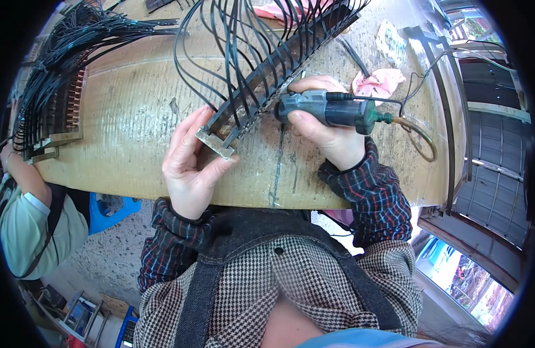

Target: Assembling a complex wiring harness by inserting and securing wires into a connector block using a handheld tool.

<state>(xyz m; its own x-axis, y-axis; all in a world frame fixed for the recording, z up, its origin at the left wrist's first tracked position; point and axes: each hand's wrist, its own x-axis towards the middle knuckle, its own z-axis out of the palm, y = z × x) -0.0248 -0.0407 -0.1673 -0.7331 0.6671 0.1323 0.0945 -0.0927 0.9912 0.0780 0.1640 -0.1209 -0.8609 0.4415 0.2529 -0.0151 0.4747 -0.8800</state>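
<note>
My left hand (189, 168) grips the near end of a long dark metal channel rail (244, 103), with the fingers on its left side and the thumb by the pale end block (215, 143). Along the rail run many looping black cables (228, 58). In my right hand (331, 142) is a black cylindrical handheld tool (337, 110) with a green end cap, its front end close to the rail's right side. A thin black cable and a brownish hose (424, 139) lead from the tool. The tool's tip is hidden, so I cannot tell whether it touches the rail.
A second rack with bundled black cables (64, 64) stands at the left of the worn table (128, 151). Crumpled pink cloth (380, 82) lies beyond my right hand. At the lower left are another person's arm (27, 174) and a blue stool (114, 214).
</note>
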